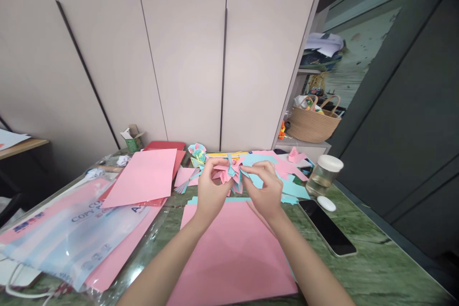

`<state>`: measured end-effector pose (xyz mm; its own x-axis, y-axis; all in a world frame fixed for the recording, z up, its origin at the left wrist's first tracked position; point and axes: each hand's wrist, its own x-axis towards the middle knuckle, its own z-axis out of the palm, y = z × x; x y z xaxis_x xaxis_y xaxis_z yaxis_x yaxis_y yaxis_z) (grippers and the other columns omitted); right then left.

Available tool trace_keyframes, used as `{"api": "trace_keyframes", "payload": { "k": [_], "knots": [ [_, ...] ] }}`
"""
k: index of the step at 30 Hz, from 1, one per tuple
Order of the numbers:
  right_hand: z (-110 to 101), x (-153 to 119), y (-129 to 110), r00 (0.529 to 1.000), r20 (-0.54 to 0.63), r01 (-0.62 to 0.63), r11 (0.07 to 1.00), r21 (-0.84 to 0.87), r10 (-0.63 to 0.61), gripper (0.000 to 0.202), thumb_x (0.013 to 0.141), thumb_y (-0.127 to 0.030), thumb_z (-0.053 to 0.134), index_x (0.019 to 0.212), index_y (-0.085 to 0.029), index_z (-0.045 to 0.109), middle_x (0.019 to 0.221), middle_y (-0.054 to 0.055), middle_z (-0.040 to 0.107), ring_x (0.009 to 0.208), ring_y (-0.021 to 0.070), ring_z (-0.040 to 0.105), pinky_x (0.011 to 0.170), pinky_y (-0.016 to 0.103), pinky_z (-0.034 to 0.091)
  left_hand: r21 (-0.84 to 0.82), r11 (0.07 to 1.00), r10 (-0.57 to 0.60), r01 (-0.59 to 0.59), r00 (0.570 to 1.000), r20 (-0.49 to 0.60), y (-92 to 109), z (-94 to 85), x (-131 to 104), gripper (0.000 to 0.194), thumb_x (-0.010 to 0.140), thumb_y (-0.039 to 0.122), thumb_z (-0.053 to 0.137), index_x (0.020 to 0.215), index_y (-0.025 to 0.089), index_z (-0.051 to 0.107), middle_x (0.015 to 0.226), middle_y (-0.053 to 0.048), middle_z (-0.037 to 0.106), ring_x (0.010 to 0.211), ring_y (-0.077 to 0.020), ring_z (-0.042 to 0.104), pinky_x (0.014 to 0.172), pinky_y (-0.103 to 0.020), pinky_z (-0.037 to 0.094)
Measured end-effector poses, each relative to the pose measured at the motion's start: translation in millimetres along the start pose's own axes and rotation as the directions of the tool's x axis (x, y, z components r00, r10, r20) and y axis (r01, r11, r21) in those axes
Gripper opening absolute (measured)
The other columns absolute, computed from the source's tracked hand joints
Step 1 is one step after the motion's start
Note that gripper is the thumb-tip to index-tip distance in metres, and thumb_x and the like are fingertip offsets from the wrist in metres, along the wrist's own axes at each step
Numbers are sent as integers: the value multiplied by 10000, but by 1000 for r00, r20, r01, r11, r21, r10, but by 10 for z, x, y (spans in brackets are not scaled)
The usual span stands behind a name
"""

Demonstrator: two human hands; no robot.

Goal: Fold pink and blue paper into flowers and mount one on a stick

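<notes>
A pink and light-blue paper flower [233, 170] is held up between my two hands, over the far edge of a stack of pink paper [234, 253]. My left hand [212, 186] grips its left side, with thumb and fingers closed around the folded petals. On the other side, my right hand [264, 185] pinches a petal edge between thumb and forefinger. The fingers partly cover the flower. Light-blue sheets [296, 186] lie just behind my right hand, and a fringed blue paper strip [186, 182] lies left of my left hand.
Left are pink sheets [148, 177] and a plastic copy-paper bag [82, 229]. To the right lie a phone [327, 227], a white oval case [326, 203] and a lidded jar [324, 177]. Another paper flower [198, 155] and a small green box [133, 141] stand near the cabinet.
</notes>
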<state>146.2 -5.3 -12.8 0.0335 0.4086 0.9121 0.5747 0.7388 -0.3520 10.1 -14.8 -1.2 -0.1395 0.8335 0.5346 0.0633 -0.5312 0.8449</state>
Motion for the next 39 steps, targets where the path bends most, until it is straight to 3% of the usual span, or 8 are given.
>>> {"api": "trace_keyframes", "payload": {
  "k": [6,13,17,22,27,32,39],
  "knots": [
    [6,3,-15,1000,-11,4,1000,3,-4,172,785,-156,586,894,-255,675,757,15,608,788,165,556,742,344,463,-81,997,-16,14,999,-31,-42,14,10,283,651,100,615,902,202,532,917,-1,581,857,-143,596,756,-249,485],
    [-76,70,-7,991,132,1,999,-39,4,221,749,-124,613,896,-276,680,774,2,616,811,169,557,778,355,439,-102,994,-23,34,994,106,-60,-53,105,300,645,122,662,910,203,546,922,-10,601,865,-158,608,753,-263,498],
    [-27,31,-46,999,10,-45,995,-88,46,153,747,-172,644,871,-254,681,737,-4,612,752,157,555,759,347,422,-81,997,21,-20,1000,14,-65,-21,55,291,642,79,637,890,210,560,899,0,596,853,-148,604,756,-258,497],
    [29,8,-113,994,-112,0,989,-149,-17,117,763,-174,637,849,-238,684,679,-16,618,696,139,551,772,348,405,-61,995,70,-76,994,-84,-53,25,-12,280,622,63,638,853,206,568,865,0,604,843,-154,611,716,-251,503],
    [35,-2,-134,996,-91,-9,991,-133,-3,207,776,-122,575,899,-242,689,713,-6,627,719,143,568,779,358,400,-74,989,113,-125,983,-143,-60,42,-37,296,607,52,647,842,217,576,800,18,599,755,-140,611,644,-238,497],
    [27,-7,-130,997,-74,-15,996,-92,8,224,770,-103,564,907,-228,689,733,-1,633,737,143,579,775,350,401,-59,990,117,-126,984,-135,-62,29,-28,289,607,68,658,843,212,574,803,7,597,769,-152,614,634,-246,504],
    [53,4,-137,978,-169,96,983,-159,-123,219,785,-79,555,885,-231,678,631,-25,616,666,128,572,744,338,384,-30,986,158,-164,977,-143,-91,48,-46,287,613,58,645,848,202,567,840,-4,613,810,-152,619,681,-247,509]
  ]
}}
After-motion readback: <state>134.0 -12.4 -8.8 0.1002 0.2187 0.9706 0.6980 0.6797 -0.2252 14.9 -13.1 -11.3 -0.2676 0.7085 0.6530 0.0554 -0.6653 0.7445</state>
